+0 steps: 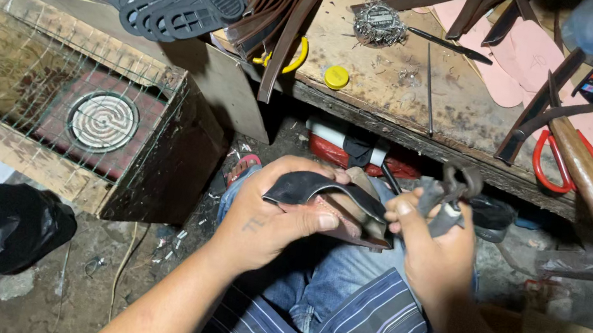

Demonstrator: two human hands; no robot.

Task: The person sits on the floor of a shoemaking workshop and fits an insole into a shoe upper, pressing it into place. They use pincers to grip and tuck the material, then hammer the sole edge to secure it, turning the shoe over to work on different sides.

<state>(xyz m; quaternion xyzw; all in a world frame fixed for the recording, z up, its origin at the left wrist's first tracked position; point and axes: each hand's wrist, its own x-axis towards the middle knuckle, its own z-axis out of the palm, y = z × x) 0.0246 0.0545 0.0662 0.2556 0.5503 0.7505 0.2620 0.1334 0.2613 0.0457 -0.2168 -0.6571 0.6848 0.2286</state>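
Left hand [269, 221] gripping strap [324, 192], right hand [432, 242] clasping pincers [451, 193]; risk: strap slipping, jaws nipping thumb

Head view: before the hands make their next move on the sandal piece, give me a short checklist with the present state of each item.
1. Left hand grips the black strap piece on the lap: ok.
2. Right hand holds the metal pincers firmly: ok.
3. Pincer tips seated on the strap edge: cannot tell, the fingers hide the contact.
4. Left thumb out of the pincers' path: ok, it lies left of them.
5. Spare staples on the wooden workbench: ok, they lie there.
6. Red-handled scissors away from both hands: ok.
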